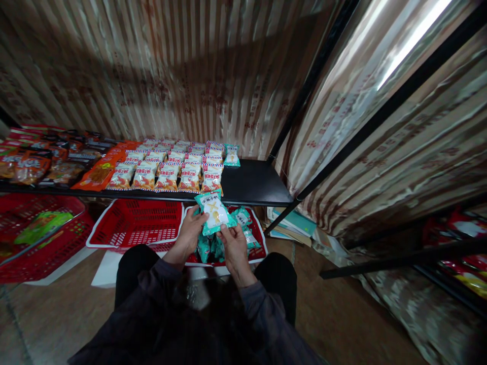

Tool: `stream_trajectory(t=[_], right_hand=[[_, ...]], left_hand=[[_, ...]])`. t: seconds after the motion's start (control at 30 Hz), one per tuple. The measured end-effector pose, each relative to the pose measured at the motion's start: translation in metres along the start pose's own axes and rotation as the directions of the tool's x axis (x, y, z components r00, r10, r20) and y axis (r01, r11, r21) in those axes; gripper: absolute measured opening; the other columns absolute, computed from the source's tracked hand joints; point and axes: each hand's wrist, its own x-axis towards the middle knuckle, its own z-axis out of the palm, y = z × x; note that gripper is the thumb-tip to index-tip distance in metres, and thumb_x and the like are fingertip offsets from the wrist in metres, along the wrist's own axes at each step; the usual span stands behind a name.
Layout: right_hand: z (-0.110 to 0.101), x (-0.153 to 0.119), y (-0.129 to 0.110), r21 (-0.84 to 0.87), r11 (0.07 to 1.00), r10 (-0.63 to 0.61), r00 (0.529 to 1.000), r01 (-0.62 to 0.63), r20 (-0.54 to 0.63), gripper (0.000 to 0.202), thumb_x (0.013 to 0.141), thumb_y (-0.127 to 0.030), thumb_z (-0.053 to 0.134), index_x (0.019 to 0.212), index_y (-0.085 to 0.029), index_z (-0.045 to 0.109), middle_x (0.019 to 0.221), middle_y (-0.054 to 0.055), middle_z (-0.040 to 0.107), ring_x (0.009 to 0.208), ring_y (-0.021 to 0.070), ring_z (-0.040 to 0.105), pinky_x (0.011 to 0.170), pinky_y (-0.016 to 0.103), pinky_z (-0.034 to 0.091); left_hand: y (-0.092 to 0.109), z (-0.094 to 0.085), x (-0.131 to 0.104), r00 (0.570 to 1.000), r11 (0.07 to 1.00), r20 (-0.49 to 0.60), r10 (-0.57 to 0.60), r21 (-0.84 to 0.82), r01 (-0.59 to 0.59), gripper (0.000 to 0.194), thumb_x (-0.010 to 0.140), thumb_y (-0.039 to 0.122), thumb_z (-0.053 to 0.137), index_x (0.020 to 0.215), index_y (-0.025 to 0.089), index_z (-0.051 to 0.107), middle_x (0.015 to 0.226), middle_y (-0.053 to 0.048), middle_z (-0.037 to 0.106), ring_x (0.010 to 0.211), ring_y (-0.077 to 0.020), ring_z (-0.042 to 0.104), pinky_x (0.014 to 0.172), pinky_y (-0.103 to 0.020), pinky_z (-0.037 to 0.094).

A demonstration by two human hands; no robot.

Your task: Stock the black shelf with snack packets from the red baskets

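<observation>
Between my two hands I hold a teal and white snack bag [215,212], its printed front facing up. My left hand [190,230] grips its left edge, and my right hand [235,247] pinches its lower right corner. Below it, a red basket [261,238] with a white rim holds several more teal snack bags [243,217], partly hidden by my hands. One teal bag [232,155] stands at the back of the black shelf [254,182], beside rows of white and red snack bags [167,177].
Orange snack packs [101,165] and dark packs [68,167] fill the shelf's left side. Underneath stand a red basket with a white rim [140,223] and another red basket [72,243] holding a green pack. Black frame posts [323,162] slant up at right, near books [292,223] on the floor.
</observation>
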Motion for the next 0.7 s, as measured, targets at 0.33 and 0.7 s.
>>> stream_trajectory(t=[0.33, 0.7], right_hand=[[-0.009, -0.002, 0.004, -0.405, 0.855, -0.265, 0.944, 0.325, 0.198, 0.024, 0.075, -0.034, 0.063, 0.093, -0.021, 0.053, 0.071, -0.003, 0.057, 0.061, 0.0117, 0.054, 0.058, 0.024, 0.046], [-0.015, -0.010, -0.002, -0.533, 0.146, -0.487, 0.530, 0.833, 0.695, 0.026, 0.084, -0.010, 0.047, 0.094, -0.021, 0.069, 0.082, 0.006, 0.059, 0.078, 0.0172, 0.054, 0.069, 0.030, 0.046]], left_hand=[[0.004, -0.007, 0.001, 0.994, 0.996, 0.086, 0.064, 0.063, -0.070, 0.049, 0.066, 0.028, 0.070, 0.113, 0.019, 0.058, 0.105, -0.007, 0.064, 0.090, -0.0158, 0.060, 0.078, -0.026, 0.044], [0.015, -0.008, 0.001, 0.982, 0.995, 0.157, 0.104, -0.017, -0.103, 0.037, 0.064, 0.042, 0.072, 0.092, 0.019, 0.065, 0.096, -0.004, 0.066, 0.086, -0.0162, 0.060, 0.070, -0.024, 0.045]])
